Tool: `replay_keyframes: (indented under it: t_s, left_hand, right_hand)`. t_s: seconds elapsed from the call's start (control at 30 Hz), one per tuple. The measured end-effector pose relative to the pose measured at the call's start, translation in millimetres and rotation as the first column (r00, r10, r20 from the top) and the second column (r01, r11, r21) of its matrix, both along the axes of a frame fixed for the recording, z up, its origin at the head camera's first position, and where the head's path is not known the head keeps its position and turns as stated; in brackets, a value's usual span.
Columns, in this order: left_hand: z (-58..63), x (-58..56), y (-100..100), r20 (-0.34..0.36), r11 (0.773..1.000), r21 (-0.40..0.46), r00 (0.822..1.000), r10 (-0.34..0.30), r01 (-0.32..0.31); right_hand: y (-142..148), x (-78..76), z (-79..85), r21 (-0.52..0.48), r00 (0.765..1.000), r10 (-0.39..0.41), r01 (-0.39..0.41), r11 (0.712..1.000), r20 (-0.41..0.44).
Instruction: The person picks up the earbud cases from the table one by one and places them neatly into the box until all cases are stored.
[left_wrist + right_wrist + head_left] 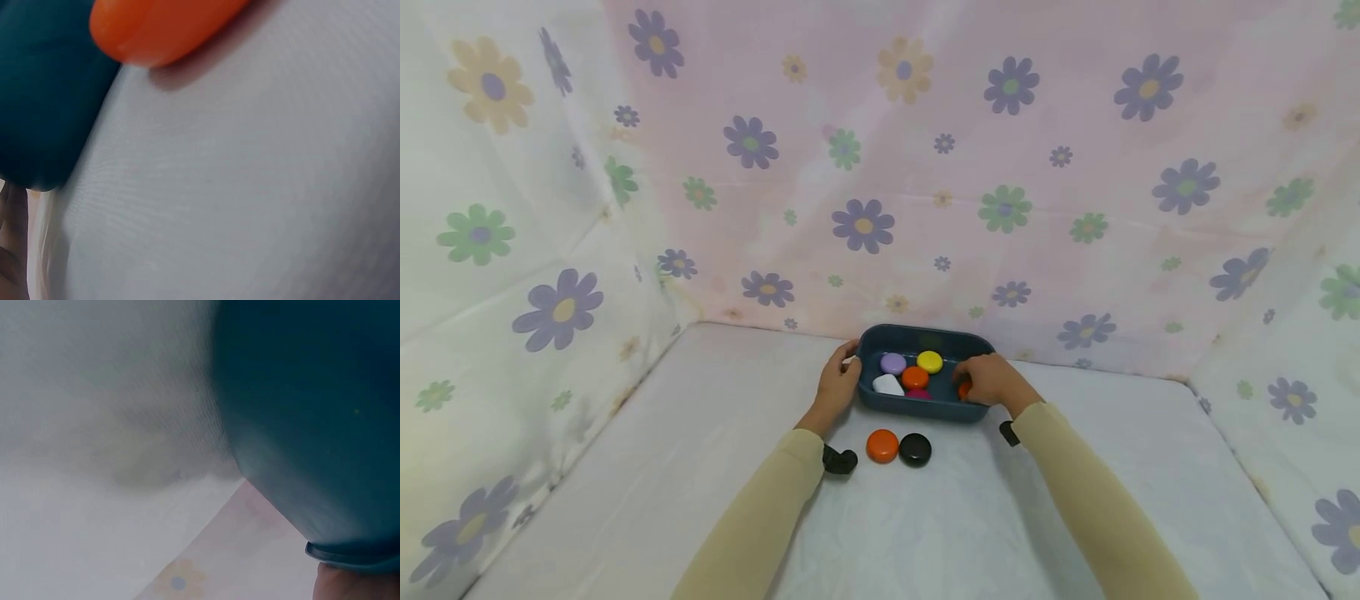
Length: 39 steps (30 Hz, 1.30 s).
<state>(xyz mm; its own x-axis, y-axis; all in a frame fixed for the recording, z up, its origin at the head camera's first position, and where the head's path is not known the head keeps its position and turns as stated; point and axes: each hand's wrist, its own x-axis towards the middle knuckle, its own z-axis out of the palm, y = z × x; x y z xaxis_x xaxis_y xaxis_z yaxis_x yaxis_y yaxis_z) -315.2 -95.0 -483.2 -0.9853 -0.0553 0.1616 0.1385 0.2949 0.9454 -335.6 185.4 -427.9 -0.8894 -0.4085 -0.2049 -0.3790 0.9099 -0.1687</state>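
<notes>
A dark teal tray point(925, 408) lies near the back of the table and holds several round, glossy, coloured pieces. Against the tray's left end rests my left hand point(838, 383), its fingers and thumb touching the wall and rim. My right hand point(996, 383) reaches over the right end, fingertips down inside, pinching an orange disc point(965, 390) that the fingers partly cover. Also in the tray are a lilac disc point(892, 363), a yellow disc point(929, 362), another orange disc point(915, 378), a white squarish piece point(888, 385) and a magenta piece point(918, 394).
In front of the tray, an orange disc point(882, 446) and a black disc point(915, 450) sit side by side on the white table cover point(715, 467). A flowered cloth wall point(925, 275) rises close behind the tray, with more cloth at both sides.
</notes>
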Motion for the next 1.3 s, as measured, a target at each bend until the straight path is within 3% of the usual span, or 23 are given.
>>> replay_keyframes:
  t_s: [0.57,0.83,1.3]
  left_hand:
    - [-0.7,0.3,-2,0.001,1.000,0.012,1.000,0.002,-0.002]
    - [0.7,-0.7,0,-0.024,1.000,0.022,1.000,-0.005,0.005]
    - [0.3,1.2,0,-0.015,1.000,0.008,1.000,-0.005,0.005]
  right_hand:
    - [2,-1.6,-3.9,-0.129,1.000,0.011,-0.011,0.992,-0.001]
    - [9,2.5,-6.5,-0.260,0.999,0.020,-0.032,0.965,-0.046]
    - [14,4.1,-3.4,-0.359,0.996,0.043,-0.067,0.931,-0.075]
